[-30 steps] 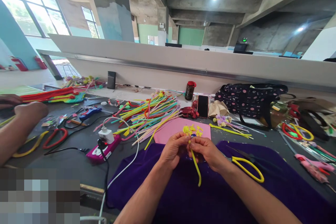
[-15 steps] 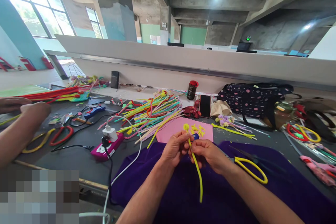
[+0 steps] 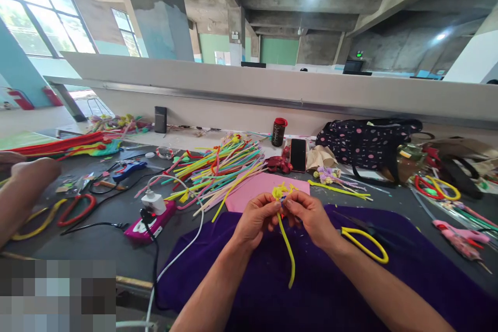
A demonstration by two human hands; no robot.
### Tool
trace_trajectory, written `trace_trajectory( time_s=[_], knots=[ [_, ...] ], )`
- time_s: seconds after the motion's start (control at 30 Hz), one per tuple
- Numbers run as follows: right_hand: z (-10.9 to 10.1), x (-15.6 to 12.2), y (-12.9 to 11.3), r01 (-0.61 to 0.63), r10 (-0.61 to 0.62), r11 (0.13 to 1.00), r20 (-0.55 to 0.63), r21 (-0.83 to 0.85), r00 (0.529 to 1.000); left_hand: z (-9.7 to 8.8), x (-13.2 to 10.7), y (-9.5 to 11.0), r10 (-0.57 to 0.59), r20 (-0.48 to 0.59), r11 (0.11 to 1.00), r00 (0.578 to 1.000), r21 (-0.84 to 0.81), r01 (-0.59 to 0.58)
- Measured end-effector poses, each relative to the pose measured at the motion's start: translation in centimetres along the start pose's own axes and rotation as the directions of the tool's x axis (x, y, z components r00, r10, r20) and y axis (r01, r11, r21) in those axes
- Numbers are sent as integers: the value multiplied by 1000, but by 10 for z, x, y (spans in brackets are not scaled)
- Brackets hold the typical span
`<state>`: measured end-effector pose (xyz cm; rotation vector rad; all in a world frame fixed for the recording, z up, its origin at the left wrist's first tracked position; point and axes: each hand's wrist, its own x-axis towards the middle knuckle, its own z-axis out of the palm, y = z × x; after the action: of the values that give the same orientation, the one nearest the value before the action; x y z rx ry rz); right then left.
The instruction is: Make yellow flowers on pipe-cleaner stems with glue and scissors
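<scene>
Between my two hands is a yellow pipe cleaner (image 3: 288,254), its long end hanging down and a bunched yellow knot at its top. My left hand (image 3: 254,218) pinches it just under that knot. Fingers of my right hand (image 3: 309,216) are closed close against it on the other side; what lies in their tips is too small to make out. Behind the fingertips is a pink sheet (image 3: 245,192) with small yellow twisted pieces, now mostly hidden. Purple cloth (image 3: 264,290) lies beneath both hands, and yellow-handled scissors (image 3: 365,244) rest on it by my right wrist.
Many coloured pipe cleaners (image 3: 221,171) are heaped at centre left. A magenta power strip (image 3: 150,225) with cables sits left of the cloth. Behind stand a phone (image 3: 298,155), a red-lidded bottle (image 3: 278,132) and a patterned bag (image 3: 361,148). Another person's arm (image 3: 27,194) reaches in at left.
The view has shifted slightly to the right. My hands have moved up the pipe cleaner, closer to the knot, with the right fingertips now beside it.
</scene>
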<state>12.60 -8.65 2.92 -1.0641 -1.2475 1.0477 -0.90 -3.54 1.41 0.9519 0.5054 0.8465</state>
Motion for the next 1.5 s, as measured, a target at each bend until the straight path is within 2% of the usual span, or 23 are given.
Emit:
trace_trajectory(
  time_s=[0.1, 0.17, 0.27, 0.33, 0.4, 0.5, 0.57, 0.73, 0.9, 1.0, 1.1, 1.17, 1.2, 1.27, 1.33, 1.4, 1.43, 1.5],
  knots=[
    [-15, -6, -12, 24, -27, 995, -24, -94, 999, 2, 0, 2, -33, -29, 999, 999, 23, 34],
    [-36, -15, -20, 52, -67, 978, -68, -201, 995, 3, 0, 5, -46, -56, 999, 997, 17, 47],
    [-74, -38, -22, 32, -117, 904, -177, -426, 977, 2, 2, 7, -45, -30, 998, 999, -40, 44],
    [-98, -57, -14, -20, -148, 760, -202, -650, 968, 1, 2, 8, -59, -1, 996, 998, -69, 59],
    [-118, -75, -2, -34, -141, 538, -130, -842, 982, 0, 3, 7, -76, 16, 994, 997, -75, 77],
    [-138, -97, 19, -22, -97, 235, -46, -972, 994, 0, 4, 5, -80, 14, 994, 997, -72, 81],
    [-145, -105, 31, -15, -61, 122, -22, -992, 998, 0, 5, 3, -77, 11, 994, 997, -81, 78],
    [-154, -101, 45, -29, 22, 44, -28, -999, 999, -3, 7, 2, -74, -18, 992, 997, -99, 72],
    [-158, -87, 41, -82, 104, -4, -82, -997, 991, -2, 8, 4, -73, -13, 993, 997, -90, 71],
    [-161, -87, 33, -140, 71, 39, -137, -989, 988, -2, 8, 4, -74, -10, 994, 997, -87, 73],
    [-164, -92, 26, -187, 38, 179, -183, -966, 982, -3, 7, 2, -68, 6, 994, 998, -90, 68],
    [-160, -97, 19, -218, 24, 351, -224, -911, 974, -3, 6, 1, -61, 18, 993, 998, -99, 63],
    [-156, -98, 16, -239, 34, 470, -253, -850, 967, -3, 6, 0, -59, 19, 992, 998, -107, 61],
    [-142, -100, 8, -244, 42, 731, -314, -638, 948, -3, 5, -2, -61, 34, 991, 998, -117, 64],
    [-123, -100, 2, -151, 51, 902, -249, -405, 967, -2, 4, -2, -70, 34, 988, 997, -137, 74],
    [-102, -96, -1, -67, 28, 963, -150, -262, 988, -1, 3, -2, -75, 42, 987, 996, -138, 80],
    [-91, -93, 0, -63, 36, 974, -123, -219, 992, 0, 2, -2, -65, 42, 988, 997, -141, 70],
    [-71, -83, 4, -58, 40, 986, -118, -155, 992, 1, 1, -2, -45, 39, 989, 998, -142, 50]
  ],
)
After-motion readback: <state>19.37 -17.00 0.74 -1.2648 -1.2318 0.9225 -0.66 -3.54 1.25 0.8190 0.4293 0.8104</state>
